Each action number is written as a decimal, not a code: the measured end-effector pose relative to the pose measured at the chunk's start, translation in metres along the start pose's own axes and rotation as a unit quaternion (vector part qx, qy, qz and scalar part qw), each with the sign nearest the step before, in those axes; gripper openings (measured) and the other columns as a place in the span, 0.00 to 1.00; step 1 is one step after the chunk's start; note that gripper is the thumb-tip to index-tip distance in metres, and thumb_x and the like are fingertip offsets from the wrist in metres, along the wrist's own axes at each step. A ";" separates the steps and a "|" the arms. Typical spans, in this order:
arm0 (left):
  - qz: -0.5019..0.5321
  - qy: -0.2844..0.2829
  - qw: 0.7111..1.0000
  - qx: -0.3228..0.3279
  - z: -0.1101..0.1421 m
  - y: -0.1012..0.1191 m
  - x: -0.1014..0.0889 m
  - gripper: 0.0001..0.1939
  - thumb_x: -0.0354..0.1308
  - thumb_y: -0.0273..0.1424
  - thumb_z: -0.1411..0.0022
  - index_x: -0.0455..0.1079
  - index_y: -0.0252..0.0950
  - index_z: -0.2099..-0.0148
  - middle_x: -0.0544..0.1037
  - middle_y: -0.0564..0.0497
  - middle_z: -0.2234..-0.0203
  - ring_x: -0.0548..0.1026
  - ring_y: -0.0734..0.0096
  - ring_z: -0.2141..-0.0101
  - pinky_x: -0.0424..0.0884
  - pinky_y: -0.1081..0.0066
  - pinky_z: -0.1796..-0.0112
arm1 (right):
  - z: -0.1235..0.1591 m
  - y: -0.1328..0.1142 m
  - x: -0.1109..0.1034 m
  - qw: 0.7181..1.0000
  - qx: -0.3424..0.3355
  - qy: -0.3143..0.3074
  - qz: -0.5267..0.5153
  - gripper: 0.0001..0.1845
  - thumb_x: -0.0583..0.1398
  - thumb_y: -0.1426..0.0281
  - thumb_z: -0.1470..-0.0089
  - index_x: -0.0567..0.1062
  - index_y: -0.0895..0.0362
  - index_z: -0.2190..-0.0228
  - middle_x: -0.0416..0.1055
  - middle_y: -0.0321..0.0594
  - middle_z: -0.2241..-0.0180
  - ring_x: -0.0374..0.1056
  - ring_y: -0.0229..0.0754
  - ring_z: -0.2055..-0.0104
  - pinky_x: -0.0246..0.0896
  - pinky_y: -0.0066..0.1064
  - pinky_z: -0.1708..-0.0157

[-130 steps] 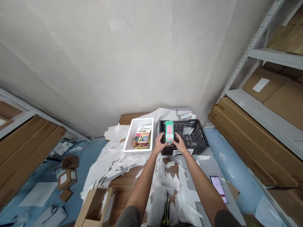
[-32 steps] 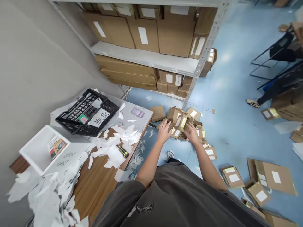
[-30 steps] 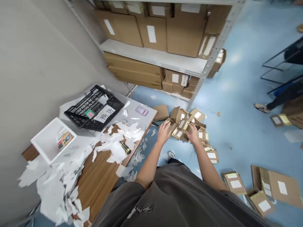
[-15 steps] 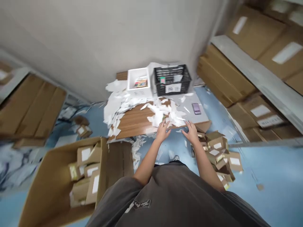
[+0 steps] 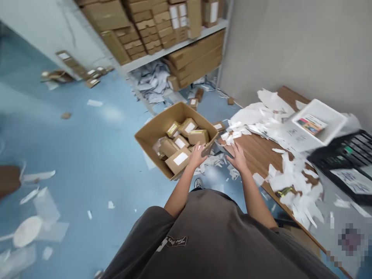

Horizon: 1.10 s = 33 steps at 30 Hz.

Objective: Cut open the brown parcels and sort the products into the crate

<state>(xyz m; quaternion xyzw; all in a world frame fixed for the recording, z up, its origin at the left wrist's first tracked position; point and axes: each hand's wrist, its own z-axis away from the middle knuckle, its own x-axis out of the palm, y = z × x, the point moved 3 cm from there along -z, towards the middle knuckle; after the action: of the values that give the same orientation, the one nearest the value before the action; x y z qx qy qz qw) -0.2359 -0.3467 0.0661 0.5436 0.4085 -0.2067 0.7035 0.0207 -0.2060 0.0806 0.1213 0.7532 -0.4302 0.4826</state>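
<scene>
Brown carton [image 5: 148, 133] stands open on the floor off the worktop's [image 5: 254, 149] left end, small boxes [image 5: 180, 158] inside. The left hand [image 5: 198, 157], fingers parted, is at the carton's rim with nothing visible in its grip; contact cannot be determined. The right hand [image 5: 238, 158], also spread and visibly gripping nothing, is by the worktop's front left corner. Cutter [image 5: 284, 192] lies among scraps [image 5: 293, 174] near the front edge; white bin [image 5: 337, 116] and black crate [image 5: 322, 164] sit toward the back edge.

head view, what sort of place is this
Likely a warehouse's parcel-handling room: a metal shelf stacked with cardboard boxes, an open carton holding small labelled boxes, and a wood-grain table strewn with torn paper.
</scene>
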 end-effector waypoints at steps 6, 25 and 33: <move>0.000 0.048 0.990 -0.132 0.025 -0.107 -0.058 0.45 0.70 0.33 0.36 0.56 0.44 0.22 0.51 0.40 0.21 0.58 0.44 0.26 0.62 0.50 0.30 | -0.116 -0.082 0.079 0.989 -0.118 -0.086 0.034 0.45 0.64 0.58 0.38 0.59 0.52 0.25 0.48 0.53 0.23 0.44 0.67 0.22 0.49 0.64 0.27; 0.028 -0.133 0.957 -0.257 -0.169 -0.190 0.065 0.47 0.70 0.34 0.35 0.54 0.43 0.20 0.46 0.41 0.19 0.53 0.43 0.24 0.59 0.49 0.28 | -0.305 0.033 0.276 0.915 -0.049 -0.389 0.096 0.48 0.67 0.56 0.42 0.61 0.56 0.26 0.51 0.57 0.24 0.46 0.66 0.23 0.50 0.56 0.27; 0.001 -0.218 0.946 -0.241 -0.265 -0.245 0.133 0.53 0.70 0.33 0.39 0.49 0.43 0.18 0.43 0.44 0.19 0.39 0.39 0.21 0.57 0.45 0.28 | -0.333 0.071 0.368 0.855 0.043 -0.495 0.147 0.60 0.71 0.53 0.45 0.50 0.49 0.22 0.41 0.54 0.21 0.38 0.65 0.20 0.43 0.56 0.26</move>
<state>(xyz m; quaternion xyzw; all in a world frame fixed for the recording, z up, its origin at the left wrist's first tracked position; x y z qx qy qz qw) -0.4316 -0.1583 -0.2066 0.2996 0.2816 -0.2146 0.8859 -0.3296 0.0057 -0.2082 0.0220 0.3691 -0.3891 0.8437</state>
